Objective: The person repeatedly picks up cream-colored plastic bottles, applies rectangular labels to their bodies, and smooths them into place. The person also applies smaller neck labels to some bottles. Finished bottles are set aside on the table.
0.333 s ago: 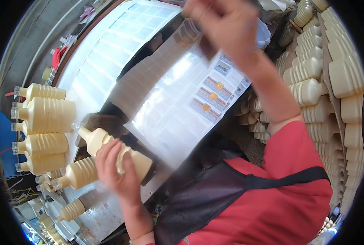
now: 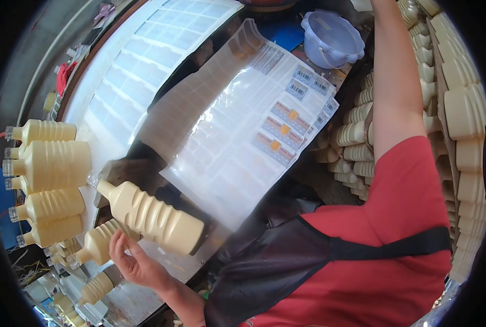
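A cream ribbed bottle (image 2: 151, 217) with a clear neck lies tilted on a dark support in front of me. Just below it, my left hand (image 2: 131, 261) holds nothing, its fingers apart and slightly bent. Its fingertips are beside a second cream bottle (image 2: 100, 242); whether they touch it I cannot tell. My right arm (image 2: 396, 82) reaches up past the top edge, so the right hand is out of sight. Between the arms lies a stack of glossy translucent label sheets (image 2: 210, 147), with printed labels (image 2: 281, 128) along its right side.
Several cream bottles (image 2: 52, 163) stand in a row at the left. A large pale sheet with a grid (image 2: 139, 71) covers the board beyond. A light purple basin (image 2: 333, 41) sits at the far right of the table. Stacked cream bottles (image 2: 463, 109) fill the right side.
My left hand has come off the tilted bottle and moved down and left, leaving it lying there. My right hand has swung from above the sheets up and right, out of the picture.
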Demonstrator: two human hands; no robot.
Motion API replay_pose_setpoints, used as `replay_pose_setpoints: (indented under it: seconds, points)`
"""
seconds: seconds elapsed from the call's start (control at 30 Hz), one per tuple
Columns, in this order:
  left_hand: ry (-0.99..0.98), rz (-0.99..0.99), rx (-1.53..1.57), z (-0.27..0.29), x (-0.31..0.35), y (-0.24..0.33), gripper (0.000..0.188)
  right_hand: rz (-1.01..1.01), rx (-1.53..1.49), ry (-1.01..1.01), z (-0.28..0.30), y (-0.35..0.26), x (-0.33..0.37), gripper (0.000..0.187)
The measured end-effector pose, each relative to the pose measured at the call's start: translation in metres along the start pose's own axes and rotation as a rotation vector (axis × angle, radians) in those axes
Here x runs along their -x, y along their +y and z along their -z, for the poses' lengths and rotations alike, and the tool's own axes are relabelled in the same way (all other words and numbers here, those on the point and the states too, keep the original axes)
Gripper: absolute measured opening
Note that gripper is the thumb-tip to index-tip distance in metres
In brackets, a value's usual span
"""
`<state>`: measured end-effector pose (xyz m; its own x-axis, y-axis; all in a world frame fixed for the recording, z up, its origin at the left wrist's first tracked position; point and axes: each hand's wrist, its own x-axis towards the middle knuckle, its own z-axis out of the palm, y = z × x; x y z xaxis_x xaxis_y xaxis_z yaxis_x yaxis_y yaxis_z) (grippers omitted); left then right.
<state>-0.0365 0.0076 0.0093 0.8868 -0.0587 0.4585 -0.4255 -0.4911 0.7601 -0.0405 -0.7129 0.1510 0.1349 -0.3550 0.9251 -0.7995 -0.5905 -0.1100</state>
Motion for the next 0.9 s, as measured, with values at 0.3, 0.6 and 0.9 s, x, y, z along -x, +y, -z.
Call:
replay_pose_setpoints:
  seconds: [0.3, 0.6, 0.9]
  points:
    - [-0.052, 0.257, 0.11, -0.019, 0.017, -0.013, 0.037, 0.353, -0.66, -1.176, 0.109, -0.128, 0.222, 0.024]
    - [-0.068, 0.153, 0.02, -0.021, 0.021, -0.016, 0.037, 0.423, -0.36, -1.216, 0.083, -0.154, 0.293, 0.028]
    - [-0.121, 0.149, 0.076, -0.014, 0.018, -0.014, 0.038, 0.569, -0.539, -1.339, 0.177, -0.167, 0.32, 0.025]
